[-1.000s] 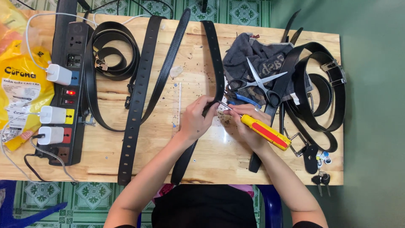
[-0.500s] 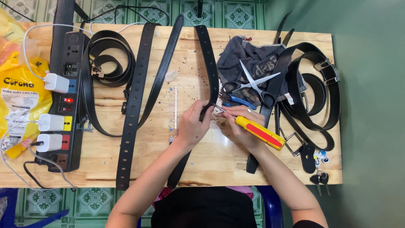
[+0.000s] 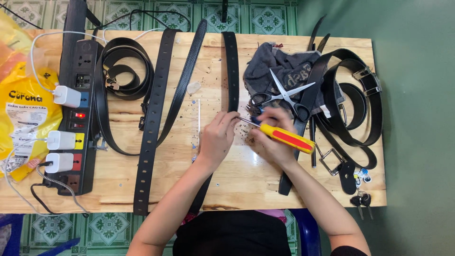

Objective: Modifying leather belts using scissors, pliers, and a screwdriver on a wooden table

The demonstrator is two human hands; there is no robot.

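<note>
Head view: near the tabletop's [image 3: 237, 185] middle, the left hand [image 3: 218, 137] pinches a black belt [image 3: 232, 71], while right hand [image 3: 272, 142] fingers grip a yellow screwdriver [image 3: 284, 137]. It looks like work on the belt's fastening; the tip must stay seated.

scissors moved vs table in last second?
No. The scissors lie on the grey cloth beside the same coiled belts; only the camera shifted.
</note>
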